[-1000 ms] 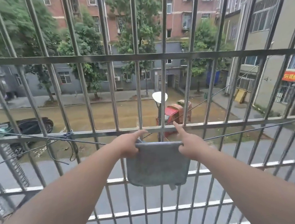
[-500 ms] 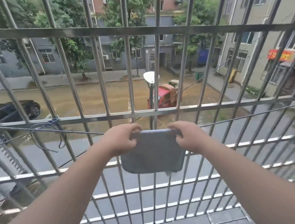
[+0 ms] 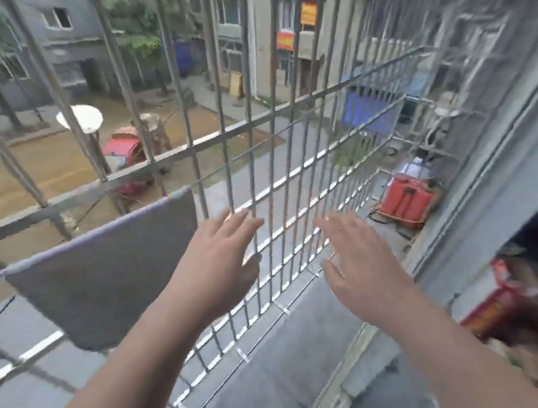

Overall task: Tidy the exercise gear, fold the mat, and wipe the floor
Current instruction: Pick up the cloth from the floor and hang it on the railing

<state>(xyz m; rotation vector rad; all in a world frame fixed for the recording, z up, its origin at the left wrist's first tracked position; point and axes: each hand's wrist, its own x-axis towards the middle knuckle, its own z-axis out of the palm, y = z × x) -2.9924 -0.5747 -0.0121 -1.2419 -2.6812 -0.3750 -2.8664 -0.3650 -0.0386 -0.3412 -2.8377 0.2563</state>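
Observation:
A grey cloth (image 3: 104,270) hangs folded over a thin wire inside the metal window grille (image 3: 210,137), left of centre. My left hand (image 3: 221,266) is open with fingers spread, just right of the cloth and apart from it. My right hand (image 3: 361,267) is also open, palm down, further right, in front of the grille bars. Neither hand holds anything. The view is blurred by motion.
A grey ledge (image 3: 276,382) runs under the grille. At the far right a grey window frame (image 3: 488,201) rises, with red boxes (image 3: 498,307) beside it. A red case (image 3: 407,201) sits on a neighbouring grille outside. The street lies far below.
Both hands have let go of the grey cloth, which stays on the wire. The hands have opened and moved right, and the view has swung to the right.

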